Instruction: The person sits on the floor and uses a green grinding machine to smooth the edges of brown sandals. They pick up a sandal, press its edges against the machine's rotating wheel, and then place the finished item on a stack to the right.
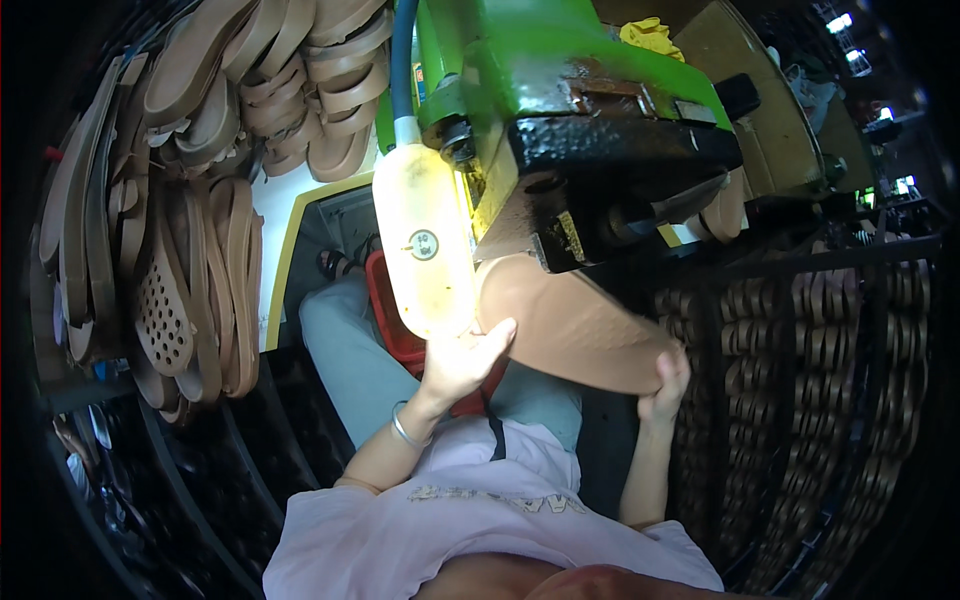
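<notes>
Between my two hands is a tan shoe sole (580,335), tilted, its left end close under the head of a green and black machine (600,100). My left hand (463,368), with a bangle on the wrist, grips the sole's left end, thumb on top; its other fingers are partly hidden by the glare of a lit lamp (425,285). At the sole's right end my right hand (667,383) is closed round the edge. The lamp hangs just above my left hand. Part of the sole's far edge is hidden behind the machine head.
Stacks of tan soles and strapped sandals (345,95) lie on a white, yellow-edged table (275,260) at the left. A red basket (385,310) stands by my legs. Racks with many soles (760,380) rise at the right. A cardboard box (750,110) sits behind the machine.
</notes>
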### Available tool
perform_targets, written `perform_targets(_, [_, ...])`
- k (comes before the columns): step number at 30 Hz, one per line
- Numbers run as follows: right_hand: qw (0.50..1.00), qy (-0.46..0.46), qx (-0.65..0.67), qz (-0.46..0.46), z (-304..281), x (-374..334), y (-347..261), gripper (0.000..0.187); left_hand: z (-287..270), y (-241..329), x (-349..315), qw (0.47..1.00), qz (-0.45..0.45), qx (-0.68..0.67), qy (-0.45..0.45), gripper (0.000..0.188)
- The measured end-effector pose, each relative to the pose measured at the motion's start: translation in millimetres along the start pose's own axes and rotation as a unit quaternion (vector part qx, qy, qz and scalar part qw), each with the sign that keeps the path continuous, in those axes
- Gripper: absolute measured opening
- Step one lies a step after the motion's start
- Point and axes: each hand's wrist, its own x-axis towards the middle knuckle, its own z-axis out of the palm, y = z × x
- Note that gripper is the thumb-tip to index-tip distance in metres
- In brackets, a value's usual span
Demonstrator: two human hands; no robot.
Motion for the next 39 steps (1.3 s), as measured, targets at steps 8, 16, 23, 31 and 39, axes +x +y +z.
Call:
perform_targets(8, [0.993,-0.093,-0.035,-0.062,41.8,109.5,-53.9,0.033,6.9,7.4,19.7,0.999,0.020,0.025,0.008,0.044])
perform_targets(16, [0.978,-0.206,-0.038,0.009,96.7,159.2,-61.7,0.029,-29.4,32.9,13.2,0.997,0.063,-0.020,0.027,0.030])
perform_targets(23, [0.971,-0.237,-0.008,0.021,108.2,150.1,-28.1,0.027,-70.1,44.2,-6.8,0.999,0.029,-0.016,0.040,0.030])
perform_targets(31, [0.952,-0.301,-0.006,-0.051,156.4,76.1,-15.9,0.040,-132.1,45.8,-38.1,0.993,0.014,-0.034,0.115,0.034])
perform_targets(39, [0.943,-0.318,-0.090,-0.018,182.4,49.9,-10.5,0.039,-156.8,27.5,-81.8,0.987,-0.036,-0.046,0.150,0.029])
